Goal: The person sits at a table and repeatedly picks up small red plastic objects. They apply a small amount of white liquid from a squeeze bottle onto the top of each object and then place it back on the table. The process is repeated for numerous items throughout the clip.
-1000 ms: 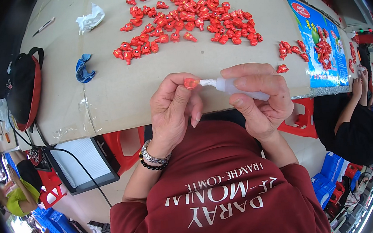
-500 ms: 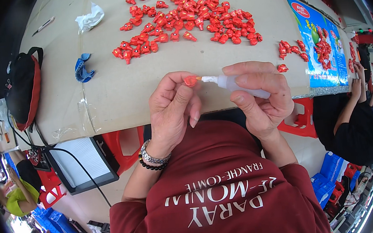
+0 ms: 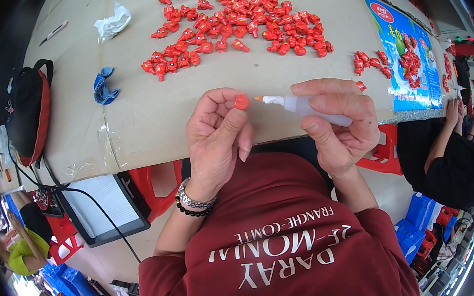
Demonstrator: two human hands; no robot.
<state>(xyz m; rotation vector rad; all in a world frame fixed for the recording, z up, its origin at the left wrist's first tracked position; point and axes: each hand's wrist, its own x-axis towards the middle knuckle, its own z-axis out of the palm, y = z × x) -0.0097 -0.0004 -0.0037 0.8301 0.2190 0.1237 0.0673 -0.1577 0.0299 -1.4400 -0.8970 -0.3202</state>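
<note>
Between the thumb and index finger of my left hand [image 3: 215, 130] is a small red plastic piece [image 3: 241, 102], a flat face of it turned up. My right hand [image 3: 344, 119] grips a translucent white squeeze bottle [image 3: 320, 111], laid almost level and pointing left. White wrapping surrounds its neck, and a thin orange-tipped nozzle [image 3: 259, 98] sticks out. A small gap separates the nozzle from the red piece. Beyond both hands, many similar red pieces [image 3: 230, 20] lie in a loose pile on the table [image 3: 148, 116].
A blue printed sheet [image 3: 404, 52] with more red pieces lies at the right. Towards the left are a blue cloth strip [image 3: 104, 86], crumpled white tissue [image 3: 113, 22], a pen-like tool [image 3: 53, 32] and a black-and-red bag [image 3: 31, 113]. People sit at either side.
My right hand has drawn the bottle slightly right, so its nozzle has left the red piece. My left hand has turned the piece a little.
</note>
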